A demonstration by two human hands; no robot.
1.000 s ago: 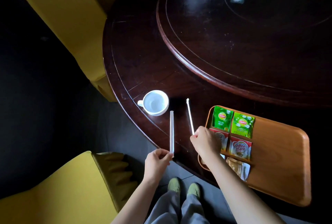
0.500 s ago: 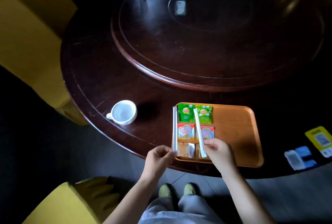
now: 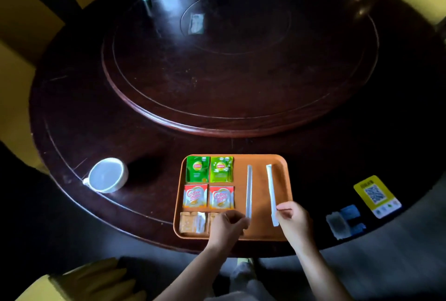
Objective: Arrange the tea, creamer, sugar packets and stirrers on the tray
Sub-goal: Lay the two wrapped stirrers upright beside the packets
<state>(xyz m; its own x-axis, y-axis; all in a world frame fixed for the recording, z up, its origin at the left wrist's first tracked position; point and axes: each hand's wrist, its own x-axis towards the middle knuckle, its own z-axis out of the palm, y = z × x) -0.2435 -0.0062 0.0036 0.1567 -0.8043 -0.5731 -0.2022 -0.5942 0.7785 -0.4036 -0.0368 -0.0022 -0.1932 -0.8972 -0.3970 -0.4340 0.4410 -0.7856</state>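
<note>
An orange tray (image 3: 282,175) sits at the table's near edge. On its left half lie two green tea packets (image 3: 197,168) (image 3: 221,168), two red creamer packets (image 3: 195,195) (image 3: 221,197) and brown sugar packets (image 3: 191,222); one sugar packet is partly hidden by my left hand. My left hand (image 3: 226,227) pinches the near end of a wrapped white stirrer (image 3: 248,189) lying lengthwise on the tray's right half. My right hand (image 3: 293,221) pinches the near end of a second stirrer (image 3: 271,192), slightly slanted, to its right.
A white cup (image 3: 106,175) stands left of the tray on the dark round table (image 3: 96,119). A raised turntable (image 3: 241,59) fills the middle. A yellow QR card (image 3: 375,195) and small cards (image 3: 345,221) lie to the right. Yellow chairs surround the table.
Both hands carried the stirrers from the table left of the tray, across the packets, to the tray's right half. The view swung right and up.
</note>
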